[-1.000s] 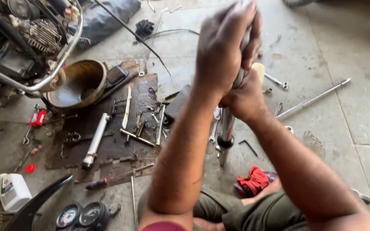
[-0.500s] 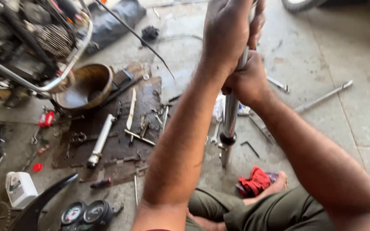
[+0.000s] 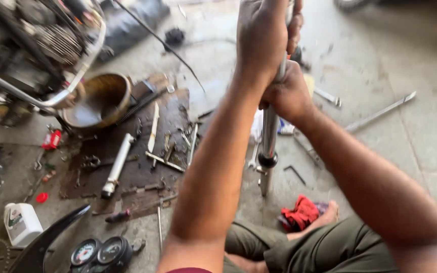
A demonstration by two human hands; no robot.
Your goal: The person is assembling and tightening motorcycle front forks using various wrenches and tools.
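We hold a metal tube [image 3: 269, 136] upright over the floor [image 3: 405, 151] — the left hand [image 3: 261, 38] is wrapped tight near its top, the right hand [image 3: 287, 96] clenched around it just below. Its lower end seems to rest on the floor by our knee, though the view there is poor. We judge this a pressing step — it calls for a steady, vertical hold. An oily mat [image 3: 132, 167] of tools lies left.

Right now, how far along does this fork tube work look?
Done: a second tube and loose tools lie on the oily mat beside a metal bowl. In hand: left hand above right hand, both gripping the upright fork tube. Left: both tubes are off the motorcycle.
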